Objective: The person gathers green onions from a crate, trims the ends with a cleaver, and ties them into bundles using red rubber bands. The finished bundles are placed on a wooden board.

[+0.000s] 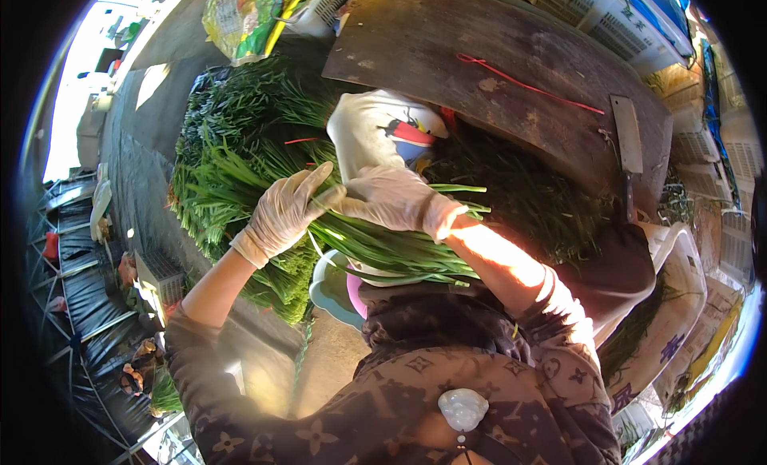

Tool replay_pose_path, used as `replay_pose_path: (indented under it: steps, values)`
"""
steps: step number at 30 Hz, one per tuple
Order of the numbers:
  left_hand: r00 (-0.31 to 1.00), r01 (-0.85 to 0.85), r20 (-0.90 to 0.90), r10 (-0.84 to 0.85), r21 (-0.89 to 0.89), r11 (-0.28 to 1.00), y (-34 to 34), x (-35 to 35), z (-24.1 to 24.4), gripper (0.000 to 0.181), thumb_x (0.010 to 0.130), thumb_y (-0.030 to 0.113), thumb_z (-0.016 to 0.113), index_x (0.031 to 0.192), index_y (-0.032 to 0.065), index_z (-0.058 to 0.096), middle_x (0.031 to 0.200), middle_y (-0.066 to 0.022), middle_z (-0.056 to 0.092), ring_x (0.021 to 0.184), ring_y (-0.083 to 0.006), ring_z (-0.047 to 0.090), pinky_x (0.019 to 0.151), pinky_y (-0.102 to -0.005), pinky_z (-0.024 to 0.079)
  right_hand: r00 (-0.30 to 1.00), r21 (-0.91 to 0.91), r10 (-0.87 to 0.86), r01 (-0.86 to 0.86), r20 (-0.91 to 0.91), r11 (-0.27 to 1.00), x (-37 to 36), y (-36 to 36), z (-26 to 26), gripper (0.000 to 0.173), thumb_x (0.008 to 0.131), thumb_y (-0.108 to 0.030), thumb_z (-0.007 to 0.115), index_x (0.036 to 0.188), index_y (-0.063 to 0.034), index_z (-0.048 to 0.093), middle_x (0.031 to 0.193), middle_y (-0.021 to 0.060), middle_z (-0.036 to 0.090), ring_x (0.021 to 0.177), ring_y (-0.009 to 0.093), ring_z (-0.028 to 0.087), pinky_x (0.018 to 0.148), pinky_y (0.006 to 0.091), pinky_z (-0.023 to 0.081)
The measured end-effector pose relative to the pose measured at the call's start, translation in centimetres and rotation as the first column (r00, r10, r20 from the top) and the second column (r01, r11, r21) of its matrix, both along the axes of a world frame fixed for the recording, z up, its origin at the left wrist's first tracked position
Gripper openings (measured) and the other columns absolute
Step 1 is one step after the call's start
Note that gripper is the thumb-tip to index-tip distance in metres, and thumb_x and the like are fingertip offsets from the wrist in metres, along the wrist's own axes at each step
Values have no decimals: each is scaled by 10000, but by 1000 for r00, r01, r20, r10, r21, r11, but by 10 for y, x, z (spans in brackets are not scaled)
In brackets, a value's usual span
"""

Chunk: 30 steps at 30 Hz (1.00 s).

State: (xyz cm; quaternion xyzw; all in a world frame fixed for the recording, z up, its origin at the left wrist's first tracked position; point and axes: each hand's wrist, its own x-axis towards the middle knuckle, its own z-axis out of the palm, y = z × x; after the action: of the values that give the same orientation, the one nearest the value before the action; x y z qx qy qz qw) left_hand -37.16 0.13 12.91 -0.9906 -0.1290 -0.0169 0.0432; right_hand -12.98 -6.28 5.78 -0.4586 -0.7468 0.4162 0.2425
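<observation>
Long green leafy stalks, perhaps garlic chives (395,249), lie across the person's lap under both gloved hands. My left hand (290,210), in a thin translucent glove, rests against the leaves with its fingers spread and a pale stalk hanging below. My right hand (389,198), gloved the same way, bends over the stalks beside a white cloth with a printed pattern (371,129); its fingertips come close to my left fingers. Whether it grips the stalks is unclear. Behind my left hand is a large pile of green bundles (239,117), with red ties showing.
A dark board (479,51) carries a red tie (527,85) and a cleaver (627,135). Loose dark greens (527,195) lie below it. A pale blue basin (329,297) stands near the lap, a white sack-like container (665,321) at right, white crates (623,36) at upper right.
</observation>
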Motion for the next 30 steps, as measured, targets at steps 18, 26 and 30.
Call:
replay_pose_path:
  steps: [18,26,30]
  values:
    - [666,-442,-622,410,-773,-455,-32,-22,21,507,874,-19,758,1360,16,618,1312,-117,682,1078,-209,691,889,-327,587,907,-300,-385,421,174,856,221,-196,-55,401,872,-52,590,1249,-125,706,1216,138,705,1118,306,670,956,399,537]
    - [576,-119,-698,425,-586,-802,-57,-81,-46,580,797,39,773,1347,-7,594,1163,-107,702,973,-212,699,812,-348,597,938,-287,-264,323,226,902,236,-293,-67,222,882,-147,605,1045,-79,740,1031,112,729,998,348,669,874,433,535]
    - [559,-52,-696,450,-572,-819,-69,-63,-36,549,833,138,799,1322,-14,602,1002,-57,686,834,-176,665,740,-296,560,731,-166,-376,550,569,819,233,-249,-38,204,917,-203,676,1046,-49,713,964,140,726,879,321,697,763,406,545]
